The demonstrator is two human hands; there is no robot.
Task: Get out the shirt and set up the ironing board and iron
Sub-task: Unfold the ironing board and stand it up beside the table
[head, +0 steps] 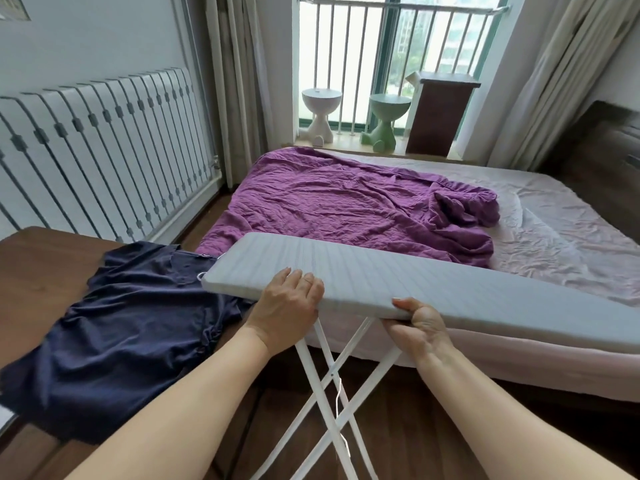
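A grey striped ironing board [398,271] stands on crossed white legs [329,393] between me and the bed. My left hand [289,304] lies on the board's near edge with the fingers on top. My right hand [420,327] grips the same edge from below, thumb on the pad. A dark navy shirt [114,337] lies crumpled on the brown wooden table [38,268] at the left, its upper edge tucked under the board's left end. No iron is in view.
A bed [554,244] with a pink sheet and a rumpled purple cover [346,206] fills the middle. A white radiator [97,147] lines the left wall. Two small stools [320,112] and a brown cabinet [438,112] stand at the window. Dark wood floor lies below.
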